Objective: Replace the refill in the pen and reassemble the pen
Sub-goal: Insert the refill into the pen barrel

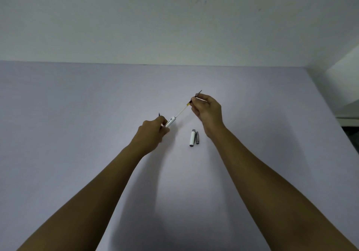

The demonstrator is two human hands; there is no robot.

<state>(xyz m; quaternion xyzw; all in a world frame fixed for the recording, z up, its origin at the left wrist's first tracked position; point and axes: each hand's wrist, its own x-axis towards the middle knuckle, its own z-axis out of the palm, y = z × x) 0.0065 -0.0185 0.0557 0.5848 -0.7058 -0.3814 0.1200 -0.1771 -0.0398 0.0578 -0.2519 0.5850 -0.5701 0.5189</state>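
Observation:
My left hand (153,132) grips the white pen barrel (170,121), with a thin dark tip poking out above the fingers. A thin white refill (181,112) with a yellow band sticks out of the barrel, slanting up to the right. My right hand (206,111) pinches the refill's far end together with a grey pointed piece (198,93) that juts past the fingers. On the table between my forearms lies the white pen cap (192,137), and a grey metal piece (197,137) lies right beside it.
The work surface is a pale lilac table (77,134) that meets a white wall (174,17) at the back. The table's right edge (334,118) runs diagonally, with a white ledge beyond it.

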